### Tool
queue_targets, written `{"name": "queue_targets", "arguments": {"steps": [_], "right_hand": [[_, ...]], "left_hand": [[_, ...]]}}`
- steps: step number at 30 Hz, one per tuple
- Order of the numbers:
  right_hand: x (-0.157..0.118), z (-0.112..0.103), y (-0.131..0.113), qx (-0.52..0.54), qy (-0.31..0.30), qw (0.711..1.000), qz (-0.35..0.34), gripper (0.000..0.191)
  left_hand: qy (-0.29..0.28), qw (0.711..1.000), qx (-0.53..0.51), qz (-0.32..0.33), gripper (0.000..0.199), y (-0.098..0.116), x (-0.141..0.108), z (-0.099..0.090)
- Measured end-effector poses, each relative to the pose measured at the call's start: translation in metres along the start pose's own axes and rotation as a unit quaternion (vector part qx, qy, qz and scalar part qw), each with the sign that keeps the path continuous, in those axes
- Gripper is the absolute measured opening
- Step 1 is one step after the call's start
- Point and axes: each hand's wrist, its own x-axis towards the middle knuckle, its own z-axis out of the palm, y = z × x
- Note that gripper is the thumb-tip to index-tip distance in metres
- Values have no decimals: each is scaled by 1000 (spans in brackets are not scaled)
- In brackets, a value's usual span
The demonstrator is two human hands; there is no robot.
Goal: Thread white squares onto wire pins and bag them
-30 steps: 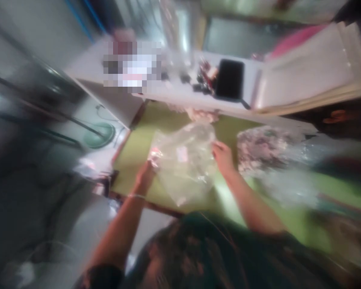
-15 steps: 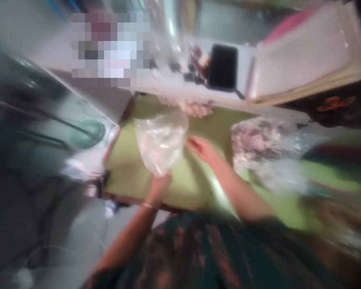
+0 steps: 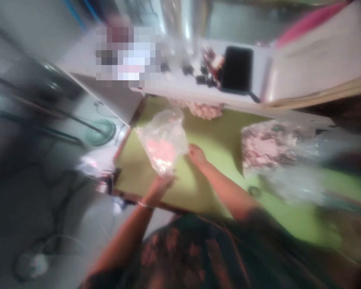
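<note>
A clear plastic bag (image 3: pixel 177 138) with pink pieces inside is held above the green tabletop (image 3: pixel 225 180). My left hand (image 3: pixel 161 186) is closed around its gathered lower end. At the bag's right edge, my right hand (image 3: pixel 197 154) has its fingers drawn together and seems to pinch the plastic; blur hides the exact contact. To the right lies a larger clear bag (image 3: pixel 261 148) full of pale pink pieces. A pile of similar pink pieces (image 3: pixel 206 110) sits at the back, partly under the shelf.
A white shelf (image 3: pixel 180 89) crosses behind the tabletop, bearing a black tablet-like object (image 3: pixel 237 69) and small dark and red items. A stack of large sheets (image 3: pixel 315 60) stands at the right. On the left are a green round base (image 3: pixel 100 131) and cables. A small ring (image 3: pixel 254 191) lies near my right forearm.
The view has shifted, so the scene sits further right. My right hand has come to the bag's edge with its fingers closed. The bag has turned, and pink contents show more clearly.
</note>
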Motion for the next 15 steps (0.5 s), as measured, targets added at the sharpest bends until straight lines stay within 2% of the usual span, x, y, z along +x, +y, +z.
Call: {"name": "queue_targets", "arguments": {"steps": [2, 4, 7, 8, 10, 12, 13, 14, 15], "right_hand": [[1, -25, 13, -101, -54, 993, 13, 34], [-10, -57, 28, -196, -79, 977, 30, 31], [-51, -95, 45, -306, -133, 942, 28, 21], [-69, -101, 48, -331, -161, 930, 21, 21], [-105, -106, 52, -369, -209, 905, 18, 22], [-134, -101, 52, -393, -243, 887, 18, 24], [-144, -97, 52, -398, -254, 881, 17, 24], [-151, -92, 52, -401, -261, 878, 16, 25], [-155, -88, 51, -400, -265, 877, 16, 26]], "left_hand": [[-5, 997, 74, 6, 29, 5, -1, -22], [-10, 989, 150, 12, 19, 9, -2, -49], [-36, 966, 256, 24, 9, 13, -8, -87], [-55, 956, 287, 27, 4, 15, -13, -97], [-87, 935, 343, 30, 8, 23, -26, -111], [-95, 905, 412, 46, 15, 43, -40, -111], [-77, 859, 499, 88, 22, 56, -46, -103], [-58, 817, 558, 136, 30, 71, -50, -89], [-55, 793, 573, 197, 34, 85, -52, -68]]}}
